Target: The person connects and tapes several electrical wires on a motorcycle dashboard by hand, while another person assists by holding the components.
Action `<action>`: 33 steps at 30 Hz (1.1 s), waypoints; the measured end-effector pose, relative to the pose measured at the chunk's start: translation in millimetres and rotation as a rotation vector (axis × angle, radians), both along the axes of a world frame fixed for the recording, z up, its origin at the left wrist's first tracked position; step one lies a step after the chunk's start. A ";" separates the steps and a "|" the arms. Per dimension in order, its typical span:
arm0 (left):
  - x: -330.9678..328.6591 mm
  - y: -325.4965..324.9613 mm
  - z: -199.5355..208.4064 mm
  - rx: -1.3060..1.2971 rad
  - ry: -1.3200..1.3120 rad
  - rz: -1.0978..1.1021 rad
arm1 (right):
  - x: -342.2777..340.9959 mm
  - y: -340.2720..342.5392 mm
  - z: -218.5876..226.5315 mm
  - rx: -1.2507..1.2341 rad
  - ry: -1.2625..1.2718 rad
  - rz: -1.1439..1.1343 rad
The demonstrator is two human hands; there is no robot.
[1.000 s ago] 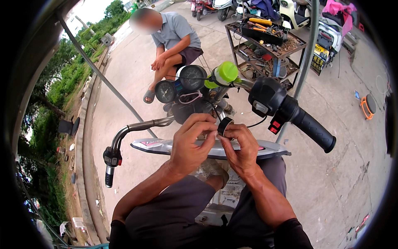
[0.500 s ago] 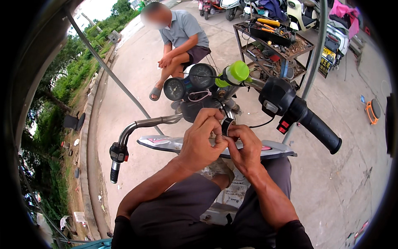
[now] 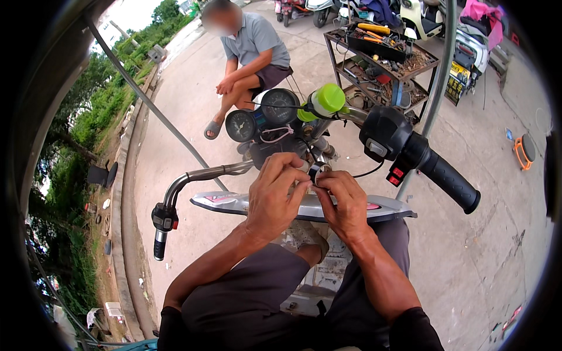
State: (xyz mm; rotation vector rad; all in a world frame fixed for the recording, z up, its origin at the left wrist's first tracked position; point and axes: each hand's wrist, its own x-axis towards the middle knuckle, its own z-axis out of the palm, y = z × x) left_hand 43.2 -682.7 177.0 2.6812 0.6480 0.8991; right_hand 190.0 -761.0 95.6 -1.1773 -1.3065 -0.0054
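One black roll [image 3: 314,171], tape by the look of it, is pinched in the right hand [image 3: 346,205], fingers curled, on the near side of the gauges [image 3: 279,107]. Left hand [image 3: 273,193] is right beside it, thumb and fingertips nearly together; can't tell if they've got anything. Green bottle [image 3: 329,98] on the handlebar, can't see what's inside. Far right, a cart [image 3: 419,72] carries a black tray [image 3: 374,49] of tools with yellow and orange handles, loose bits beside it. Yellow plate [image 3: 459,72] farther right has dark lettering; gauge markings are too tiny to read.
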 end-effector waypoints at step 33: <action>3.0 -7.8 -19.0 -0.390 0.001 0.057 | 10.7 -2.3 -3.6 -0.258 0.086 0.082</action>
